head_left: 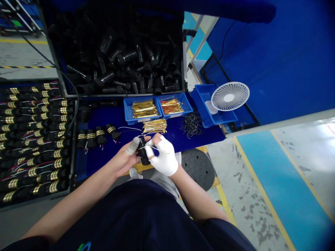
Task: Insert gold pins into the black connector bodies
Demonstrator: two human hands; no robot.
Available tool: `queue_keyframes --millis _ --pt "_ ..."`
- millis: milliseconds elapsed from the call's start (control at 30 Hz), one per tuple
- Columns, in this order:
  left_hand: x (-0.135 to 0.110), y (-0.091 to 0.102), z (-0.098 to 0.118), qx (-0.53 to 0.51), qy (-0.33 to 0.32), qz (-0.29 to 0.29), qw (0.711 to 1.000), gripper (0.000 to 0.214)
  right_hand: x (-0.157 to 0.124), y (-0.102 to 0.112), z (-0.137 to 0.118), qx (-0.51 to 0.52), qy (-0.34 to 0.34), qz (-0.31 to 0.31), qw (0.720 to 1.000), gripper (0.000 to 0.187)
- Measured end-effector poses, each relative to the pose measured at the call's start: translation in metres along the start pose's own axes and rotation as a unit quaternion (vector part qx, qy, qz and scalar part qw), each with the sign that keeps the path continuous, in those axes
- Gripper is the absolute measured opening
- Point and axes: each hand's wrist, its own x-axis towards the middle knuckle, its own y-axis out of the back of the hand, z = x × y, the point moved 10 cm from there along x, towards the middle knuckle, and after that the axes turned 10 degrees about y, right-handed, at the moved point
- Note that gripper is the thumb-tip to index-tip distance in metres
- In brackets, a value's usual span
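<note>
My left hand (125,158), bare with a grey cot on the thumb, is closed around a small black cylindrical part (142,151) held over the front edge of the blue work mat (104,160). My right hand (163,157), in a white glove, pinches a thin wire at the top of that same part. Both hands meet at the part, just in front of a loose pile of gold metal strips (155,126). Several finished black parts with gold bands (96,136) stand in a row to the left of my hands.
A big crate of black ribbed parts (123,59) sits at the back. A tray of banded parts with wires (34,139) fills the left. Two blue bins of gold strips (157,107), dark rings (192,124), a white fan (230,96) and a black stool (199,167) lie nearby.
</note>
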Motion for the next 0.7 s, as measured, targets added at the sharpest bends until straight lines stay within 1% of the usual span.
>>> queue_keyframes --millis 33,67,133,200,233,300,367,400,433,500,533,567,600,633,667,700 --pt "-0.003 0.001 0.003 0.014 -0.009 0.006 1.000 0.055 0.001 -0.003 -0.003 -0.003 0.002 -0.023 1.000 0.005" --pt "-0.007 0.002 0.008 0.026 -0.024 0.012 0.999 0.056 0.001 -0.003 -0.003 0.001 -0.014 -0.032 0.999 0.004" --pt "-0.014 0.001 0.014 0.031 -0.050 0.021 0.998 0.053 -0.003 0.002 0.008 0.017 -0.080 -0.016 0.997 0.008" --pt "-0.018 0.001 0.014 0.021 -0.056 0.029 0.998 0.042 -0.009 0.003 0.020 0.021 -0.140 0.002 0.990 0.011" --pt "-0.019 0.003 0.012 0.024 -0.054 0.040 0.997 0.037 -0.012 0.003 0.023 0.015 -0.156 0.007 0.988 0.011" --pt "-0.019 0.009 0.008 0.063 -0.049 0.066 0.995 0.035 -0.018 -0.001 0.025 0.004 -0.173 0.010 0.985 0.009" --pt "-0.017 0.013 0.004 0.122 -0.044 0.065 0.989 0.033 -0.024 -0.005 0.024 0.010 -0.177 0.014 0.984 0.008" --pt "-0.015 0.014 0.002 0.144 -0.040 0.053 0.987 0.031 -0.026 -0.007 0.020 0.013 -0.165 0.011 0.986 0.008" --pt "-0.014 0.017 0.000 0.154 -0.034 0.039 0.987 0.029 -0.026 -0.010 0.014 0.012 -0.136 -0.007 0.991 0.009" --pt "-0.011 0.026 -0.003 0.143 -0.023 0.023 0.989 0.027 -0.028 -0.022 -0.005 -0.007 -0.037 -0.075 0.996 0.011" --pt "-0.009 0.032 -0.003 0.132 -0.019 0.025 0.991 0.028 -0.032 -0.028 -0.012 -0.017 0.011 -0.107 0.994 0.011" --pt "-0.007 0.039 -0.002 0.122 -0.016 0.031 0.992 0.030 -0.036 -0.032 -0.015 -0.020 0.041 -0.125 0.991 0.012" --pt "-0.004 0.046 0.000 0.117 -0.016 0.040 0.992 0.033 -0.039 -0.031 -0.012 -0.015 0.044 -0.119 0.992 0.014" --pt "0.000 0.053 0.002 0.122 -0.019 0.052 0.991 0.037 -0.041 -0.025 -0.002 -0.003 0.018 -0.085 0.996 0.016" --pt "0.004 0.059 0.005 0.136 -0.028 0.068 0.988 0.040 -0.044 -0.017 0.013 0.015 -0.035 -0.037 0.999 0.020" --pt "0.010 0.065 0.009 0.154 -0.040 0.087 0.983 0.041 -0.048 -0.007 0.031 0.042 -0.099 0.021 0.994 0.024"
